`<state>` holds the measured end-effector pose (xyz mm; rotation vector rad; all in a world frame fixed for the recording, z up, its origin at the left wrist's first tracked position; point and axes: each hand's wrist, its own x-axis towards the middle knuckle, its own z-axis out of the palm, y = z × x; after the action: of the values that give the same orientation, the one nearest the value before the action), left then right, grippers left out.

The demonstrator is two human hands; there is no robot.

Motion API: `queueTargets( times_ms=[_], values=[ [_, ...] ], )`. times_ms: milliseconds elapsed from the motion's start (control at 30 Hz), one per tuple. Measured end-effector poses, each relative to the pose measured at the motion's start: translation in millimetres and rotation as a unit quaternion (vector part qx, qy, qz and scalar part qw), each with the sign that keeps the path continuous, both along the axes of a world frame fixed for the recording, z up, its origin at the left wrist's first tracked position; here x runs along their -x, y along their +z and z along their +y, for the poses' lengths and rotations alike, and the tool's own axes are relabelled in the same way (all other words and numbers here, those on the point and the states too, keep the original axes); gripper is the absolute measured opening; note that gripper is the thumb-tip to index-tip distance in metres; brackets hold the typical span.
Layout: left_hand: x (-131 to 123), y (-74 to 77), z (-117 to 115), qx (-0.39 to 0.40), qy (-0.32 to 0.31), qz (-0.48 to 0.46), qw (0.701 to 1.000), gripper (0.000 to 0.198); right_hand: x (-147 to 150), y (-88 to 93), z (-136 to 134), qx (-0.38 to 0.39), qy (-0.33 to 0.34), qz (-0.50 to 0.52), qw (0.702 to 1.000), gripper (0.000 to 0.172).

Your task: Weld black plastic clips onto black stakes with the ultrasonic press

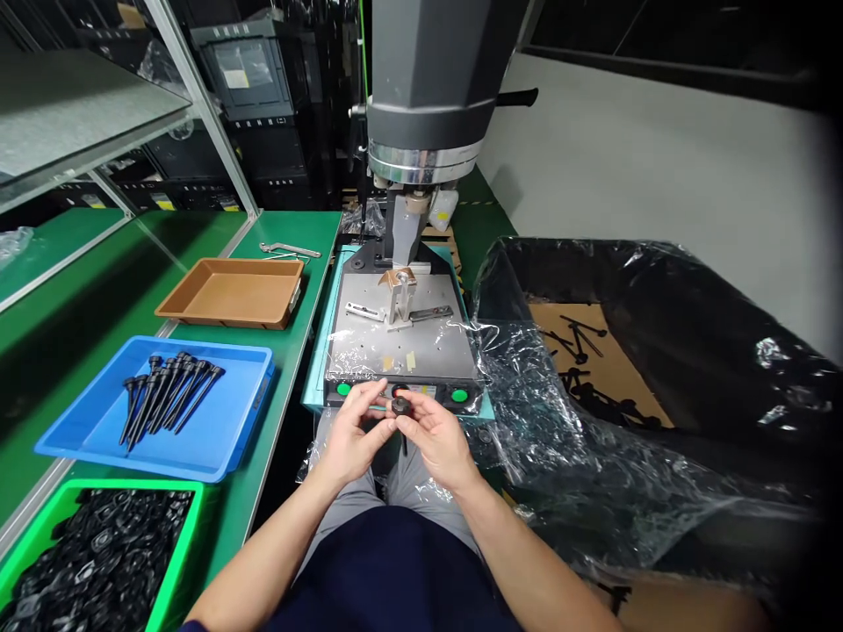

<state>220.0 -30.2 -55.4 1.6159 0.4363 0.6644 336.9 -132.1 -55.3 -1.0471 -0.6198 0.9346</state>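
In front of my lap, both hands meet at a black plastic part with a round head (401,406); its thin stem points down between my legs. My left hand (356,439) has thumb and fingers bent at the head's left side. From the right, my right hand (438,439) pinches the same head with thumb and fingers. Just beyond them stands a press machine's metal base plate (428,351), with a green button (343,389) at left and another green button (459,396) at right. A metal fixture (399,303) rises mid-plate under the press head (425,158).
On the left bench, a blue tray (250,386) holds several long-stemmed black parts (168,391). A green bin (198,509) is full of small black pieces. Behind are a brown tray (230,294) and a wrench (290,249). A plastic-lined box (514,290) with black parts stands right.
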Motion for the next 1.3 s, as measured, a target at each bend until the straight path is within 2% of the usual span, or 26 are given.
queueTargets(
  times_ms=[67, 100, 200, 300, 433, 500, 633, 800, 1033, 1167, 1233, 1300],
  values=[
    [-4.1, -2.6, -4.0, 0.043, 0.008, 0.009, 0.999, 0.050, -1.5, 4.9, 2.2, -0.007, -0.034, -0.031, 0.999, 0.032],
    [-5.9, -3.3, -5.6, 0.049, 0.012, 0.022, 0.998, 0.043, -1.2, 7.2, 3.4, -0.008, -0.044, -0.049, 0.998, 0.030],
    [-9.5, -3.5, -6.9, 0.009, 0.037, 0.059, 0.998, 0.020, 1.7, 11.5, 7.0, -0.006, -0.066, -0.107, 0.992, 0.027],
    [-9.3, -1.7, -4.2, -0.026, 0.045, 0.059, 0.997, 0.022, 0.5, 11.7, 9.7, -0.007, -0.075, -0.144, 0.987, 0.028],
    [-6.4, 1.1, -1.6, 0.022, 0.026, 0.068, 0.997, 0.024, -12.4, 11.2, 13.8, 0.024, -0.006, -0.139, 0.990, 0.043],
    [-5.3, 2.9, -2.0, 0.056, 0.015, 0.076, 0.995, 0.024, -19.0, 12.5, 17.0, 0.035, 0.022, -0.108, 0.993, 0.043],
    [-4.7, 7.8, -2.5, 0.107, -0.007, 0.077, 0.991, 0.027, -24.3, 17.2, 23.8, 0.051, 0.015, -0.048, 0.997, 0.044],
    [-4.5, 12.1, 0.9, 0.160, -0.028, 0.043, 0.986, 0.030, -25.1, 19.8, 29.2, 0.059, 0.020, -0.055, 0.997, 0.051],
    [-4.9, 12.7, 6.8, 0.161, -0.057, 0.045, 0.984, 0.035, -36.0, 20.4, 34.5, 0.072, 0.075, -0.082, 0.991, 0.051],
    [-8.4, 8.3, 10.2, 0.178, -0.069, 0.047, 0.981, 0.037, -47.1, 25.5, 38.0, 0.080, 0.124, -0.107, 0.983, 0.046],
    [-10.4, 3.4, 12.6, 0.172, -0.063, 0.053, 0.982, 0.037, -56.5, 30.4, 41.6, 0.094, 0.153, -0.135, 0.975, 0.045],
    [-11.4, -3.3, 15.9, 0.142, -0.026, 0.056, 0.988, 0.036, -71.6, 36.6, 48.6, 0.100, 0.146, -0.169, 0.970, 0.044]
  ],
)
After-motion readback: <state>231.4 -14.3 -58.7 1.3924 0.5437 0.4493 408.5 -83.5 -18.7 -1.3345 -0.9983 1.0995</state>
